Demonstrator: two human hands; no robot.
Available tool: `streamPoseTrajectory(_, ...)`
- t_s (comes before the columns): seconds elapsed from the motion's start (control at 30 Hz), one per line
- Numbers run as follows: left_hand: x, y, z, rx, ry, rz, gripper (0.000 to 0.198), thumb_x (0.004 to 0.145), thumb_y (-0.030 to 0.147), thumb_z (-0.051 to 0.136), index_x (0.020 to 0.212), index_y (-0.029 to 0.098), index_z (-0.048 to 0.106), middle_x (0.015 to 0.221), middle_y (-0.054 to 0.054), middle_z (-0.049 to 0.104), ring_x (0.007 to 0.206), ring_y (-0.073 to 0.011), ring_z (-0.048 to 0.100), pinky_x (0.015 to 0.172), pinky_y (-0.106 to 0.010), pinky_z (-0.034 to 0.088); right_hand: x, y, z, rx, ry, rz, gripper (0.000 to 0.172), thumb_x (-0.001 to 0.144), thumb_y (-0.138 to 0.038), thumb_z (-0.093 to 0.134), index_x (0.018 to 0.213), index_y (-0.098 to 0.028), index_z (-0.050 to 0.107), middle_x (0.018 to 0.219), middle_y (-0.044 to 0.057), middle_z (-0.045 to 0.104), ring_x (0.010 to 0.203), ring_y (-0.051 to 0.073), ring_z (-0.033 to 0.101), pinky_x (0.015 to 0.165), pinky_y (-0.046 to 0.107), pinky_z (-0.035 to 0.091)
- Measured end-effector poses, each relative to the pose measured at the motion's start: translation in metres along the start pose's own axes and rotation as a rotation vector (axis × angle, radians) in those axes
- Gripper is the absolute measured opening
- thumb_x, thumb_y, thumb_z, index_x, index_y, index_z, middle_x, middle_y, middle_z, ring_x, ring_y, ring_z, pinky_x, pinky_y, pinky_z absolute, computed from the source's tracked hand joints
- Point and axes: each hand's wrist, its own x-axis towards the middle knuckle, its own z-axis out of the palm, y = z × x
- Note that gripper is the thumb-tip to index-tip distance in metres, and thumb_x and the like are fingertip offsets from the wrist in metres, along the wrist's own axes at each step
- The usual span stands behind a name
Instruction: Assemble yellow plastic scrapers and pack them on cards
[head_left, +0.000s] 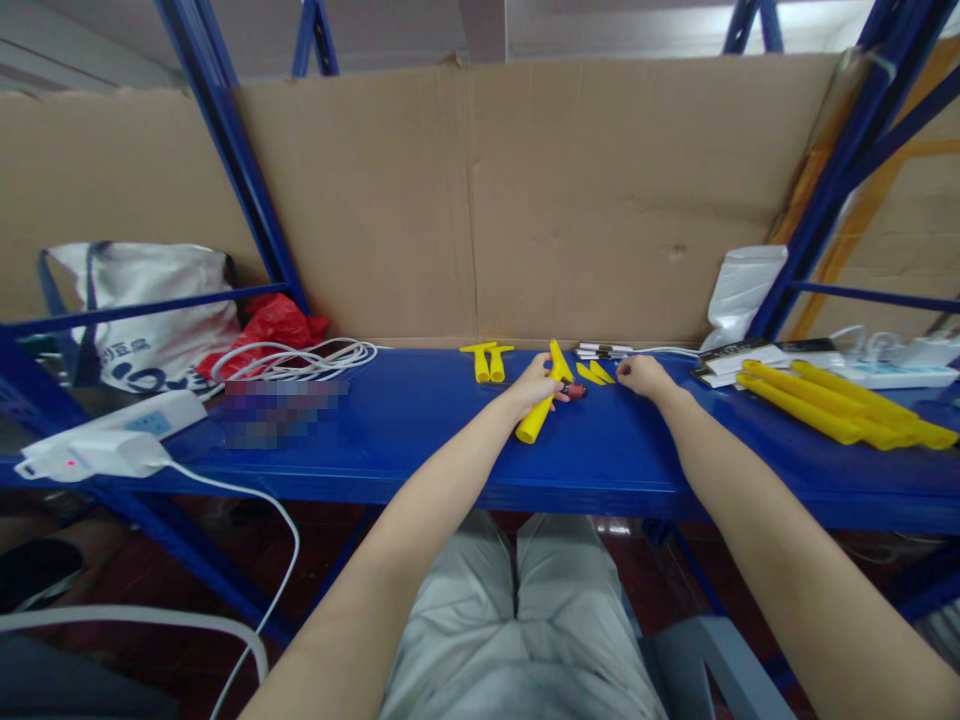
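My left hand (537, 382) is wrapped round a yellow plastic tube (531, 424); a flat yellow piece (556, 358) sticks up past the fingers at its far end. Beside that hand, a screwdriver with a red and black handle (574, 391) appears to lie on the blue shelf; whether the hand touches it I cannot tell. My right hand (642, 376) is a little to the right, fingers pinched together, with anything in them too small to name. Between the hands lie a few loose flat yellow pieces (595, 372). Two yellow T-shaped parts (489, 364) rest left of my left hand.
Several long yellow tubes (840, 400) are piled at the right, near a white power strip (892, 375). Small white-and-black boxes (602, 351) stand against the cardboard wall (585, 200). At the left are coiled white cables (300, 360), a red bag (274, 325) and another power strip (127, 432).
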Motion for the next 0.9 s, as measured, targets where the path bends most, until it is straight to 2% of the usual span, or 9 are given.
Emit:
streamPoseTrajectory(0.1,0.001,-0.001,0.000,-0.009,0.003,0.004,0.064,0.078,0.000,0.048,0.134,0.023,0.028,0.108,-0.008,0.060,0.061,-0.0078,0.064,0.042,-0.013,0.040,0.002,-0.002,0.001,0.052,0.018,0.015,0.015,0.073,-0.014,0.056,0.078,-0.018,0.070,0.084,0.007,0.071,0.081,0.019,0.065,0.071,0.023,0.046)
streamPoseTrajectory(0.2,0.002,-0.001,0.000,-0.018,-0.001,0.006,0.064,0.078,0.000,0.048,0.134,0.023,0.028,0.108,-0.008,0.060,0.060,-0.0080,0.064,0.042,-0.013,0.039,0.002,-0.005,0.001,0.112,0.029,0.021,0.012,0.071,-0.013,0.058,0.073,-0.018,0.068,0.081,0.006,0.071,0.079,0.018,0.064,0.070,0.023,0.046)
streamPoseTrajectory(0.4,0.002,-0.002,0.000,-0.041,0.003,0.015,0.064,0.077,-0.002,0.046,0.134,0.021,0.028,0.106,-0.008,0.060,0.057,-0.0074,0.062,0.042,-0.015,0.040,0.001,-0.012,-0.004,0.208,0.095,0.020,0.019,0.072,-0.010,0.054,0.084,-0.014,0.068,0.087,0.008,0.071,0.082,0.018,0.065,0.073,0.023,0.046)
streamPoseTrajectory(0.6,0.002,-0.002,0.001,-0.036,-0.009,0.023,0.063,0.077,-0.003,0.046,0.132,0.021,0.029,0.101,-0.007,0.062,0.055,-0.0075,0.062,0.043,-0.015,0.039,-0.004,-0.027,-0.010,0.405,0.160,-0.049,0.023,0.071,-0.013,0.055,0.091,-0.013,0.067,0.088,0.007,0.070,0.074,0.014,0.063,0.067,0.021,0.047)
streamPoseTrajectory(0.77,0.001,-0.002,0.001,-0.029,-0.007,0.028,0.064,0.076,-0.002,0.048,0.132,0.021,0.029,0.100,-0.007,0.062,0.055,-0.0073,0.062,0.042,-0.014,0.039,-0.002,-0.029,-0.004,0.330,0.053,-0.077,0.017,0.066,-0.007,0.058,0.077,-0.016,0.067,0.076,0.002,0.070,0.068,0.013,0.062,0.063,0.019,0.047)
streamPoseTrajectory(0.9,0.001,-0.001,0.002,-0.035,-0.012,0.025,0.064,0.076,-0.003,0.047,0.132,0.020,0.028,0.100,-0.008,0.063,0.052,-0.0061,0.060,0.041,-0.014,0.037,0.001,-0.021,-0.001,0.236,0.051,-0.079,0.016,0.069,-0.007,0.056,0.074,-0.016,0.068,0.076,0.002,0.071,0.069,0.012,0.063,0.064,0.018,0.046)
